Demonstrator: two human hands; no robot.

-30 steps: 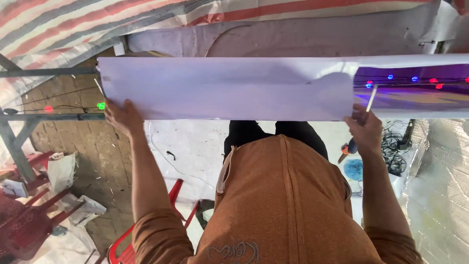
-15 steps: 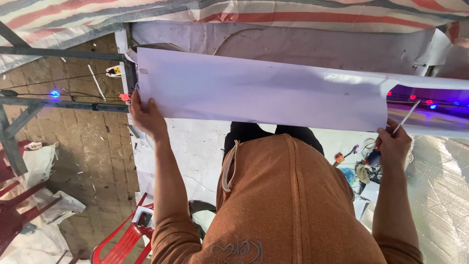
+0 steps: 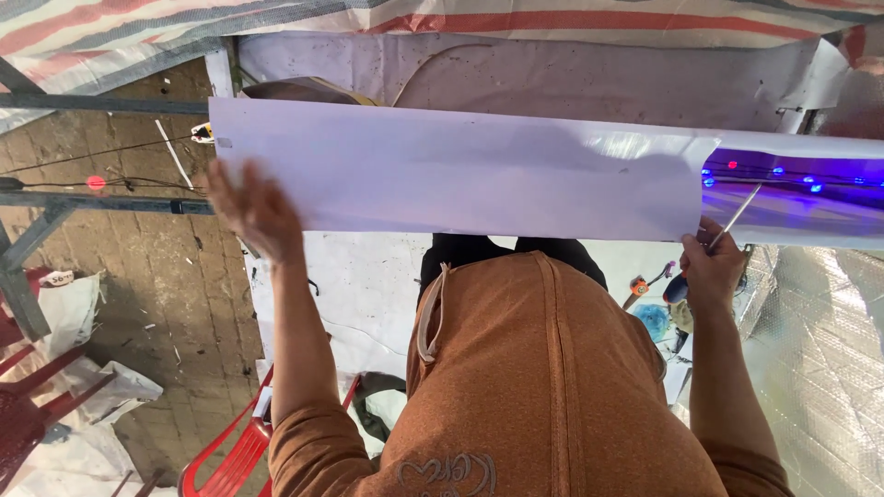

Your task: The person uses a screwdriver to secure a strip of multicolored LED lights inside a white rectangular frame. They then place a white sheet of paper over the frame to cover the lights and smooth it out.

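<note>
My left hand (image 3: 253,210), open and blurred, lies flat against the near left edge of the long white sheet (image 3: 460,170) spanning the view. My right hand (image 3: 711,267) is closed on a thin metal tool (image 3: 734,218) at the sheet's lower right corner. The sheet appears light, flexible and crease-prone; best supported at both ends.
</note>
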